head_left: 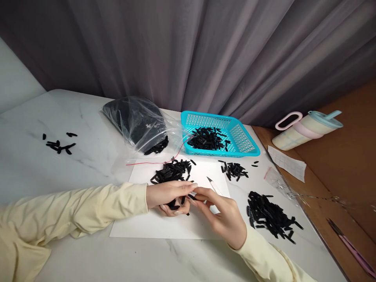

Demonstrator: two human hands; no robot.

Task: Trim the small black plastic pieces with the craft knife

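My left hand [169,194] is curled over the white paper [147,223], cupping several small flat black pieces [173,205] in its palm. Thumb and fingers of my right hand [225,217] are pinched together at the left fingertips, around one dark narrow piece [192,197]. A pile of the same black pieces [173,171] lies on the paper just beyond my left hand. Past my right fingers rests a knife-like tool with a pointed dark tip and pale handle [215,186].
Behind stand a turquoise basket [249,143] holding black pieces and a clear plastic bag [138,121] full of them. A red string [152,162] trails from the bag. More piles [270,215] lie right. A tumbler [305,131] and pink-handled tool [352,250] sit on brown cardboard.
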